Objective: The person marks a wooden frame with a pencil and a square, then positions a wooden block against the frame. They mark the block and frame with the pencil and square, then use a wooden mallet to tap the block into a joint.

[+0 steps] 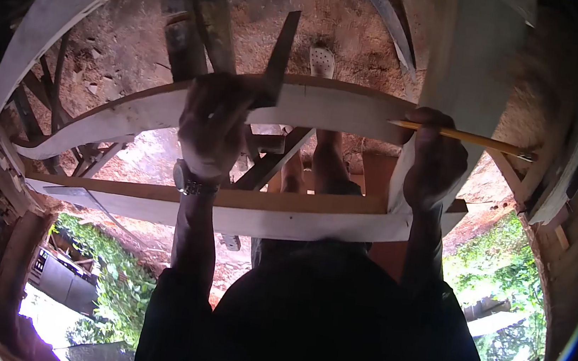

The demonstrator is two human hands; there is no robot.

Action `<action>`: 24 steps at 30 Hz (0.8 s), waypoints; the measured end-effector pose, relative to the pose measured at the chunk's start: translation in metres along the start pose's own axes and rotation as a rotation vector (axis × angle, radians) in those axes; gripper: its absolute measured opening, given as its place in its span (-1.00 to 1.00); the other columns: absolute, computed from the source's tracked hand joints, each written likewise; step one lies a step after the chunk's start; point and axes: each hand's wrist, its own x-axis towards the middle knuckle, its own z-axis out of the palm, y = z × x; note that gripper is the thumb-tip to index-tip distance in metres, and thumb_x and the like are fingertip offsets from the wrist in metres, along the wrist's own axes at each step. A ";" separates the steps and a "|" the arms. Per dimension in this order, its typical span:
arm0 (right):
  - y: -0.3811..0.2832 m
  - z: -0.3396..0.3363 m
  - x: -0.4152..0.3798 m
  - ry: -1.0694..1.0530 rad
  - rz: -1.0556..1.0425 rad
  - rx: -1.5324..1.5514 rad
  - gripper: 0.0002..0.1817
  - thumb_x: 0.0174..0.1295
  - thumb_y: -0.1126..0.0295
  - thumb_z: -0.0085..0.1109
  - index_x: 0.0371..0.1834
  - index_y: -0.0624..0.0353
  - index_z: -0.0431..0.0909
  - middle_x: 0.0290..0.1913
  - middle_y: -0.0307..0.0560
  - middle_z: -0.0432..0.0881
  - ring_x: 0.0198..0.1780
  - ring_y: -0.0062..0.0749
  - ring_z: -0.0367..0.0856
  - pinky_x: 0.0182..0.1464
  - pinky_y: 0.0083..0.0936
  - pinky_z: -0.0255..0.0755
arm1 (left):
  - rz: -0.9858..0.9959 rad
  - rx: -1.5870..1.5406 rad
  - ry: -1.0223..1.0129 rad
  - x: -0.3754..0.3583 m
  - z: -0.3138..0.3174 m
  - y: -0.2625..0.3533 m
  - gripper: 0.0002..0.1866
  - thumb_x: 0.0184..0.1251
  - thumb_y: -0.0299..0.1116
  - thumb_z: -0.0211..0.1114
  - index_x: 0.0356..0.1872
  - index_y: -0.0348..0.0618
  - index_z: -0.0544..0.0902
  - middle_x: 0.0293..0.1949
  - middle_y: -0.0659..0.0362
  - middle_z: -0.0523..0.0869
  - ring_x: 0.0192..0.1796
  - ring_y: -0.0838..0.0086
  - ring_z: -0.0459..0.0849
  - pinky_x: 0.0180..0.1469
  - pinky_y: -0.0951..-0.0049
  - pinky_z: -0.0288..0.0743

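My left hand (213,129), with a watch at the wrist, is closed around a dark straight-bladed tool that looks like a try square (280,55). Its blade points up and away, and its lower end rests at the curved wooden piece (340,108). This pale piece bows across the middle of the view. At its right end, my right hand (437,162) grips a yellow pencil (479,139), whose tip points left over the wood. The finger grip on the square is partly in shadow.
A straight wooden beam (284,224) runs across nearest my body. A thin metal piece (77,192) lies on its left end. A wide board (473,66) rises at right, and a curved piece (49,32) arcs at left. A perforated shoe (321,63) shows on the dirt ground.
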 end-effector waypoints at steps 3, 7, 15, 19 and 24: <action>0.014 0.025 0.016 -0.038 0.130 0.179 -0.81 0.55 0.43 0.09 -0.09 0.32 0.67 -0.21 -0.05 0.75 -0.30 -0.53 0.68 -0.23 -0.55 0.57 | 0.067 -0.013 -0.108 -0.005 0.025 -0.020 -0.72 0.00 -0.65 0.44 -0.20 -0.21 0.79 -0.24 0.11 0.79 -0.12 0.19 0.77 -0.13 0.19 0.65; 0.027 0.065 0.024 -0.054 0.260 0.332 -0.86 0.52 0.47 0.14 -0.06 0.32 0.65 -0.19 -0.08 0.74 -0.24 -0.56 0.67 -0.16 -0.57 0.55 | 0.075 -0.105 -0.175 -0.015 0.042 -0.041 -0.73 0.00 -0.60 0.46 -0.21 -0.18 0.80 -0.25 0.15 0.82 -0.18 0.23 0.81 -0.15 0.23 0.65; 0.048 0.093 0.040 -0.210 0.223 0.257 -0.87 0.43 0.48 0.28 -0.06 0.30 0.63 -0.28 -0.15 0.75 -0.27 -0.60 0.71 -0.15 -0.61 0.55 | 0.027 -0.198 -0.278 -0.013 0.052 -0.052 -0.72 0.02 -0.55 0.46 -0.16 -0.18 0.79 -0.20 0.09 0.86 -0.13 0.24 0.87 -0.15 0.29 0.70; 0.048 0.095 0.047 -0.323 0.227 0.156 -0.85 0.39 0.48 0.33 -0.08 0.30 0.63 -0.33 -0.09 0.74 -0.30 -0.56 0.73 -0.22 -0.56 0.55 | 0.039 -0.205 -0.336 -0.007 0.051 -0.055 -0.74 0.08 -0.51 0.47 -0.15 -0.17 0.81 -0.17 0.10 0.87 -0.12 0.25 0.87 -0.11 0.29 0.70; 0.053 0.099 0.053 -0.375 0.120 0.094 -0.87 0.37 0.49 0.35 -0.16 0.31 0.60 -0.40 -0.04 0.69 -0.38 -0.41 0.73 -0.28 -0.47 0.55 | 0.045 -0.194 -0.365 -0.007 0.052 -0.055 -0.79 0.18 -0.46 0.45 -0.14 -0.18 0.84 -0.13 0.08 0.88 -0.06 0.26 0.88 -0.07 0.31 0.70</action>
